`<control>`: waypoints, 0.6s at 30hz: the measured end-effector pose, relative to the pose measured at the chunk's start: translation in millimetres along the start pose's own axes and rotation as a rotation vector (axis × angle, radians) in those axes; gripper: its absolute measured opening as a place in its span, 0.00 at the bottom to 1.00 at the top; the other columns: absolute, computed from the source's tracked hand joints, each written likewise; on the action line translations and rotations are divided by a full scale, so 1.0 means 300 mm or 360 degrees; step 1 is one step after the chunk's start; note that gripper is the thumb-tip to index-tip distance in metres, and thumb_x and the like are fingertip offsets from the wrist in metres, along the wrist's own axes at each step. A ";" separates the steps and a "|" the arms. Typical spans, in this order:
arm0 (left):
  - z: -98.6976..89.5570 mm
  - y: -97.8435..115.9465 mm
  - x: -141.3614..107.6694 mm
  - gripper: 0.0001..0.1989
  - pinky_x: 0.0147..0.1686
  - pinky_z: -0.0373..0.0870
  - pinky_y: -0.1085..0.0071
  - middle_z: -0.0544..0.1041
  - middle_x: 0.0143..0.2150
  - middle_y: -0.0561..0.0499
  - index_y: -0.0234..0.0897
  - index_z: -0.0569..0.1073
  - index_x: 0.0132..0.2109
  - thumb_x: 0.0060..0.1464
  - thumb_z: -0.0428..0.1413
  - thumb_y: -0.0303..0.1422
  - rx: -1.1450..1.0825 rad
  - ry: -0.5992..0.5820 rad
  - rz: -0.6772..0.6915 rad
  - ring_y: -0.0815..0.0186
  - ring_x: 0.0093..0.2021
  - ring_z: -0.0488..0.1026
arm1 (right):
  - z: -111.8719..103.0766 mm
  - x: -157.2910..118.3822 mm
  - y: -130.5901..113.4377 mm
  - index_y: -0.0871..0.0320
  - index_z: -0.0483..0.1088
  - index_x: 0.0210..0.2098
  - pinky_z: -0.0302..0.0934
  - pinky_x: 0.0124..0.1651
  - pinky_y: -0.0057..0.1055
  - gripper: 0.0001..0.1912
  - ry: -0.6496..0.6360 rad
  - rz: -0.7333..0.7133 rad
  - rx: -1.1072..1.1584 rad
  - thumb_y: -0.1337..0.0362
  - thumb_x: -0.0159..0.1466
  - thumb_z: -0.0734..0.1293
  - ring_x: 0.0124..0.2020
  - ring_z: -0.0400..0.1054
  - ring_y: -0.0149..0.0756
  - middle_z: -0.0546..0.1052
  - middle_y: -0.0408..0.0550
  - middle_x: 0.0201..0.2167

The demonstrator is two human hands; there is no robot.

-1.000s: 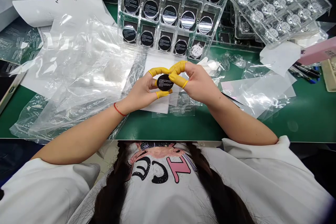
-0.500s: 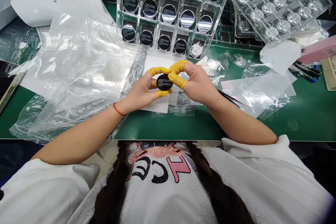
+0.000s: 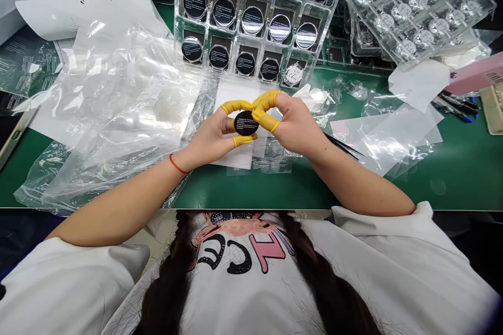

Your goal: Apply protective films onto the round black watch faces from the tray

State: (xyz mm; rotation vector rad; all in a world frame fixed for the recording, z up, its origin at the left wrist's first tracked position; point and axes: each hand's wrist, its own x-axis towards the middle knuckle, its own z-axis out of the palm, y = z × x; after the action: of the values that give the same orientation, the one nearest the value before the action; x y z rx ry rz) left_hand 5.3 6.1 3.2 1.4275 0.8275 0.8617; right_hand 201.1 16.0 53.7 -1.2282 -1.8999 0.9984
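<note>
Pinching a round black disc (image 3: 246, 123) by its rim, both hands hold it just above a white paper sheet (image 3: 236, 93) on the green surface (image 3: 463, 172). The fingers of the left hand (image 3: 210, 136), in yellow finger cots (image 3: 243, 141), close around the disc's left and lower edge, while the yellow-cotted fingers of the right hand (image 3: 296, 123) bear on its upper right edge, leaving most of the printed white text uncovered. The disc looks stiff and compact, probably light in the hand, though a silver-backed disc (image 3: 294, 74) in the clear compartment tray (image 3: 176, 21) suggests a metal body with some heft. Its glossy black face seems slick and likely to show smudges, so the rim looks like the safest place to take hold, with the cots giving some grip. A firm, even pinch from opposite sides should keep it from skating out, and a drop onto the surface could mark it. Beside the hands lies a crumpled clear plastic bag (image 3: 118, 104), and black tweezers (image 3: 342, 146) rest just beyond the right wrist. Further up, a second clear tray (image 3: 456, 39) holds rows of silver discs.
</note>
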 end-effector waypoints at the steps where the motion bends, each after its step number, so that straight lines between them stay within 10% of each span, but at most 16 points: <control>1: 0.000 0.000 0.000 0.31 0.50 0.78 0.65 0.79 0.50 0.51 0.43 0.65 0.57 0.49 0.68 0.38 -0.0001 0.0002 0.0000 0.63 0.43 0.83 | 0.000 -0.001 0.000 0.55 0.69 0.30 0.62 0.53 0.40 0.06 0.0001 -0.0006 -0.0008 0.61 0.63 0.67 0.45 0.70 0.38 0.78 0.45 0.39; 18: 0.004 -0.001 0.001 0.31 0.49 0.77 0.67 0.80 0.45 0.53 0.43 0.65 0.57 0.49 0.68 0.37 -0.0017 0.0013 -0.0041 0.64 0.43 0.83 | 0.018 -0.003 0.029 0.56 0.69 0.32 0.61 0.51 0.41 0.09 0.0058 -0.0189 -0.0238 0.59 0.66 0.65 0.43 0.70 0.38 0.79 0.47 0.39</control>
State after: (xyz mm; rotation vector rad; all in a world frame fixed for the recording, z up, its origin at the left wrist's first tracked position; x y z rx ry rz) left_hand 6.5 5.9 2.9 1.4019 0.8443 0.8515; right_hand 200.7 16.3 43.5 -1.1927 -2.0231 0.7791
